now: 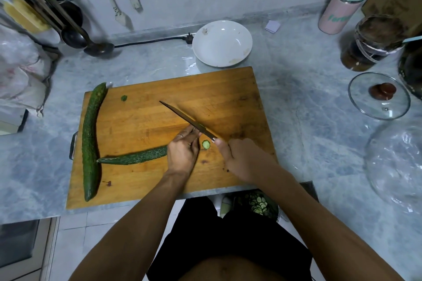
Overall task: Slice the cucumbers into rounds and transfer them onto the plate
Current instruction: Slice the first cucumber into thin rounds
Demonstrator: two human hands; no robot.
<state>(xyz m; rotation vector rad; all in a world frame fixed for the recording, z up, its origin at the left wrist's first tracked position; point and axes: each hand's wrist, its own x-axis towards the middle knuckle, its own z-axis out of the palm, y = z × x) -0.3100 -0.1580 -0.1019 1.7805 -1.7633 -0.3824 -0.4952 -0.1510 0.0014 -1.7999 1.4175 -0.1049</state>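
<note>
- While the right hand curls round the handle of the knife, thumb stretched toward the blade, the tip points to the upper left across the middle of the cutting board.
- Left hand sits just left of the blade, fingers pressed together and curled down over the cut end of a cucumber; fingertips are right against the blade's side.
- That cucumber lies crosswise at lower centre of the board, its thin tail touching the whole cucumber that runs top to bottom along the board's left edge.
- One round slice lies flat on the board, in the gap between the two hands, just under the knife.
- A small green scrap rests alone on the board's upper left.
- Plate, white and shallow, stands at upper centre just beyond the board's far edge, with no cucumber on it.
- Everything rests on a grey marbled counter; a glass lid with a brown knob lies at the right, a pink and mint bottle stands upper right, a dark jar next to it.
- At the bottom centre, below the counter edge, a bin shows cucumber slices inside.
</note>
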